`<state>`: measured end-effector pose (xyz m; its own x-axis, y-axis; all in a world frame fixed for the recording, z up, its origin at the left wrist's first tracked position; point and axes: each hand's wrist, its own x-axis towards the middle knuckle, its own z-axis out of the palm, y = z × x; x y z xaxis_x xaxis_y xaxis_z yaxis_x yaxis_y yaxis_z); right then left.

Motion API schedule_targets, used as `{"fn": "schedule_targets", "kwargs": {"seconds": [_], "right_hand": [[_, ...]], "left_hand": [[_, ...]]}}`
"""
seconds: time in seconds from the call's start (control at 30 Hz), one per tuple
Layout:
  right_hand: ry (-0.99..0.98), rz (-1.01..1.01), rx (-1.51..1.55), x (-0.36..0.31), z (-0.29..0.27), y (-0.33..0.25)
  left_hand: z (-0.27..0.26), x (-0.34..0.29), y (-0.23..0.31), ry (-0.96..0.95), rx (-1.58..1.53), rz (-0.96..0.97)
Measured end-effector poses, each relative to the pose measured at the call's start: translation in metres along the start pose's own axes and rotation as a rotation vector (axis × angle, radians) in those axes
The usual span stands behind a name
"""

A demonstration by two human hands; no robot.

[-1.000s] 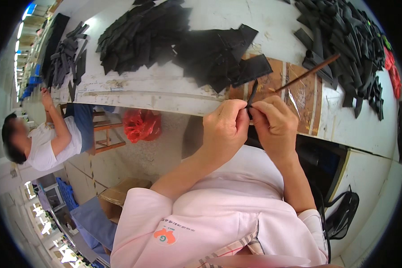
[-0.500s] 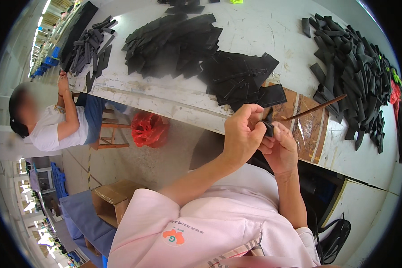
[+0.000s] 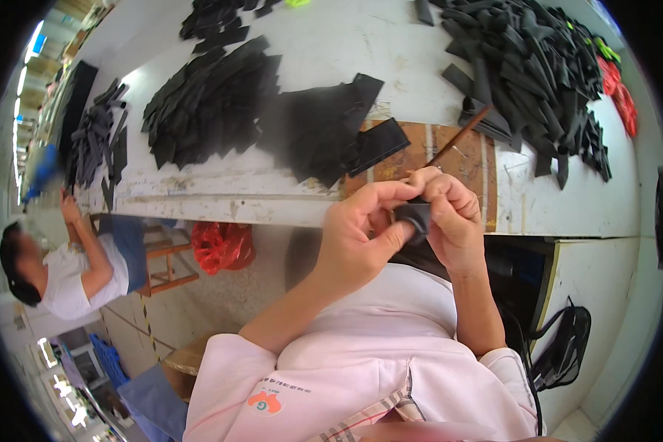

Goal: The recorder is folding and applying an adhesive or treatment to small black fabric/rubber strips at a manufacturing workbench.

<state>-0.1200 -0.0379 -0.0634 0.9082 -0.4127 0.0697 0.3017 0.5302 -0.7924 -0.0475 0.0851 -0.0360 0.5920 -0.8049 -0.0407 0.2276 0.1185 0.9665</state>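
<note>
A small black fabric piece (image 3: 415,219) is held between my two hands, above the table's front edge. My left hand (image 3: 365,230) pinches it from the left, with the thumb pressed against its folded face. From the other side my right hand (image 3: 455,221) grips its upper right edge with bent fingers. Just beyond my hands a thin brown rod (image 3: 460,137) slants up over a brown board (image 3: 473,163); its lower end is partly hidden by my right hand. A flat black piece with a stitched edge (image 3: 381,145) lies at the board's left side.
Flat black fabric pieces (image 3: 206,103) spread over the white table (image 3: 221,193). A heap of narrow black pieces (image 3: 523,66) covers its right side; small rolled ones (image 3: 92,147) lie far left. A seated person (image 3: 96,269), a red plastic bag (image 3: 225,247) and a black backpack (image 3: 563,346) are around.
My view has turned, shifting the table's contents leftward. Both hands stay on the black piece; it now shows a broader, rounded face, and my right hand has moved up along its edge.
</note>
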Motion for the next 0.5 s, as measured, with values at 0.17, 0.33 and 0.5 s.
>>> {"fn": "schedule_targets", "kwargs": {"seconds": [0.17,0.33,0.5], "right_hand": [[0.033,-0.371,-0.763,0.005,0.008,-0.029],[0.085,-0.339,-0.878,0.020,0.019,-0.072],[0.025,0.033,-0.558,0.052,0.022,-0.114]], "left_hand": [[0.021,0.016,-0.013,0.235,0.313,0.349],[0.027,0.042,0.025,0.060,-0.219,0.206],[0.019,0.081,0.063,-0.597,-1.227,-0.235]]}}
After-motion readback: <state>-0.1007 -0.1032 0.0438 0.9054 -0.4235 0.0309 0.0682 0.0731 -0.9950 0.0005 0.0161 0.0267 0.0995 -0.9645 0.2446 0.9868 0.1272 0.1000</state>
